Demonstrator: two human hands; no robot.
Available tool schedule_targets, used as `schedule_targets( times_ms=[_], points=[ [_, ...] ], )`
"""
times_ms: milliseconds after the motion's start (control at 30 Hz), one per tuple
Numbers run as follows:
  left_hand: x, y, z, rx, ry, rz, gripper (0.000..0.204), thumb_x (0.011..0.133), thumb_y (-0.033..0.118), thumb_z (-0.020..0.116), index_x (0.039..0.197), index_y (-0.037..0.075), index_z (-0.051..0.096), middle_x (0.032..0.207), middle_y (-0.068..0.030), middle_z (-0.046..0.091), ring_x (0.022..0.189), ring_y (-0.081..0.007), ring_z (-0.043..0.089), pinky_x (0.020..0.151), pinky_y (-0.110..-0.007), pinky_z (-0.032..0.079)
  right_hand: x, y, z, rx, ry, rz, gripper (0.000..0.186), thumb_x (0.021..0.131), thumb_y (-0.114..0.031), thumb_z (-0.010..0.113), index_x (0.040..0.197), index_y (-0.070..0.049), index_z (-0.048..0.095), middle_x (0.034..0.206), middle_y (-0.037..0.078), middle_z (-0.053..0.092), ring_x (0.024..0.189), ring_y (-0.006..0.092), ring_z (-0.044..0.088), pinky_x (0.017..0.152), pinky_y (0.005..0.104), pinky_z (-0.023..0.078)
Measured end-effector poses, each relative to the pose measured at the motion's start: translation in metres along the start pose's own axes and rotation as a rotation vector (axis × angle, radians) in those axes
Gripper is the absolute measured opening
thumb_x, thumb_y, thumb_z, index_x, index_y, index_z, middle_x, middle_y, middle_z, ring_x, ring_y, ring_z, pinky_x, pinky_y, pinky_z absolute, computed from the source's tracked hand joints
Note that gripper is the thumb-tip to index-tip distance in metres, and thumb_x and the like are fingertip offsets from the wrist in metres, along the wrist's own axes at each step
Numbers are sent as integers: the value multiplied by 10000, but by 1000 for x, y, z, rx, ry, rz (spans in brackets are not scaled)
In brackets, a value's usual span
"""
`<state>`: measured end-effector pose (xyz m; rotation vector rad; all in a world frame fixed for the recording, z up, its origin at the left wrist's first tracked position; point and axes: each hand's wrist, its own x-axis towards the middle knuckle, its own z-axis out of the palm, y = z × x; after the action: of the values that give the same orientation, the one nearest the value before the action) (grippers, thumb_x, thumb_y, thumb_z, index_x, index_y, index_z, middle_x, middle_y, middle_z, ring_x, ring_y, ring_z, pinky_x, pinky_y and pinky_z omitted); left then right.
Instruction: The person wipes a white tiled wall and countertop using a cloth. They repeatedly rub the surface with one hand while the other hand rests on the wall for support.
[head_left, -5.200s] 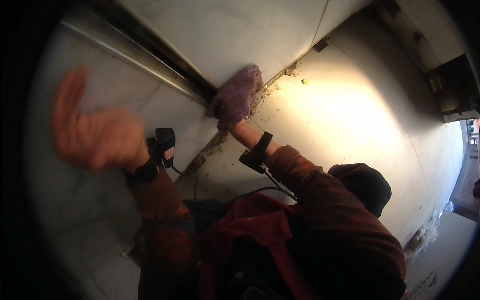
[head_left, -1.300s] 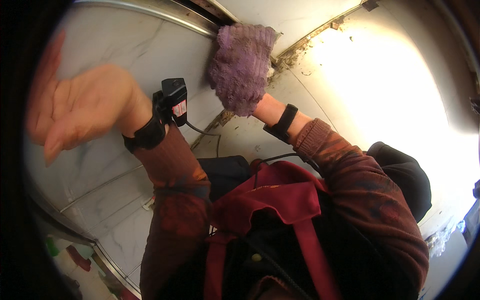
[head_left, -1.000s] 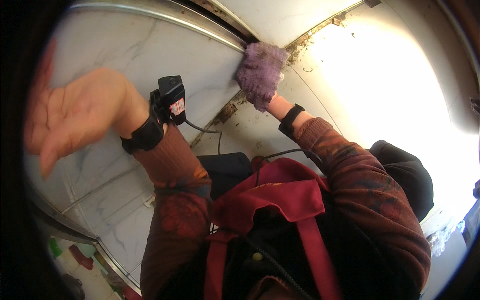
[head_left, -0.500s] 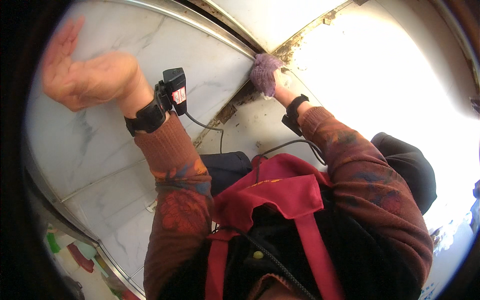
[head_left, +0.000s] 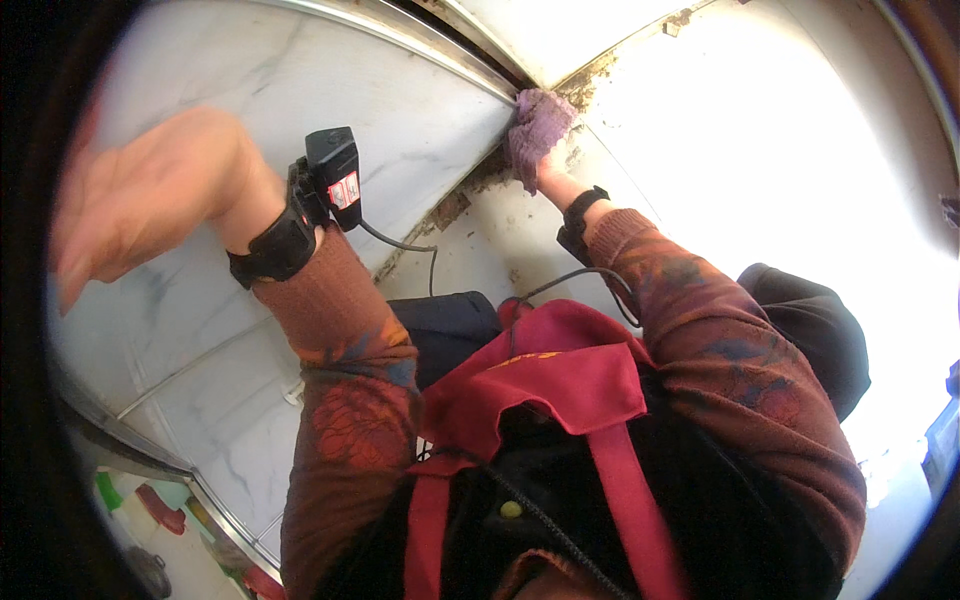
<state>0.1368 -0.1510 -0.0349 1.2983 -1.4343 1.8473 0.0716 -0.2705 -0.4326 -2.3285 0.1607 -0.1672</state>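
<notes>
A crumpled purple cloth [head_left: 538,130] sits pressed into the dirty seam where a white marble-veined panel [head_left: 400,100] meets a paler, brightly lit surface [head_left: 800,150], right at the end of a metal strip [head_left: 420,35] that runs along the panel's upper edge. The right hand [head_left: 545,165] is almost wholly buried under the cloth; its fingers look curled into the fabric, gripping it against the seam, though the fingertips themselves are hidden. Brown grime and crumbs [head_left: 455,205] line the joint below the cloth and speckle the pale surface beside it. A black band [head_left: 580,215] circles the right wrist, with a thin cable trailing back toward the red straps [head_left: 560,390] on the person's chest. The left hand [head_left: 150,205] is well apart from the cloth, lying flat against the marble panel, its fingers spread and holding nothing, as if bracing; a black wrist-mounted device [head_left: 325,185] sits just behind it. From here the likely trouble is that the cloth snags on the strip's end or the rough joint and slips from the grip, or that it only smears loosened dirt across the pale surface. The braced palm could also slide on the smooth marble if weight shifts onto it.
</notes>
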Motion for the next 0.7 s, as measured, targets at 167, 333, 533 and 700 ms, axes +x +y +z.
schedule_targets(
  times_ms=[167,333,533,700],
  points=[
    [-10,-10,-17,29,-26,5,524,1006,444,241,801,24,478,732,-102,513,635,-183,509,602,-304,457,-11,2,45,-713,10,-35,323,850,-202,474,1140,-81,550,931,122,571,833,306,563,727,453,431],
    [2,-3,-1,76,-116,26,679,983,534,201,785,-43,498,726,-192,575,640,-255,589,602,-345,525,-8,-22,-8,-547,-673,-29,326,797,-378,661,1027,-151,707,1004,61,662,953,186,622,694,401,535],
    [8,25,16,194,-90,-185,905,914,689,187,852,-147,529,789,-292,633,694,-318,665,642,-354,579,-5,-62,-74,-98,52,276,255,779,-265,662,965,-93,637,903,111,628,852,293,604,722,428,487],
    [6,32,13,133,-45,-315,977,881,736,216,933,-184,541,848,-298,640,720,-289,671,644,-286,551,1,-96,-103,-7,141,-26,483,817,-301,588,1252,-104,517,1234,139,509,1144,320,464,989,463,336]
  ],
)
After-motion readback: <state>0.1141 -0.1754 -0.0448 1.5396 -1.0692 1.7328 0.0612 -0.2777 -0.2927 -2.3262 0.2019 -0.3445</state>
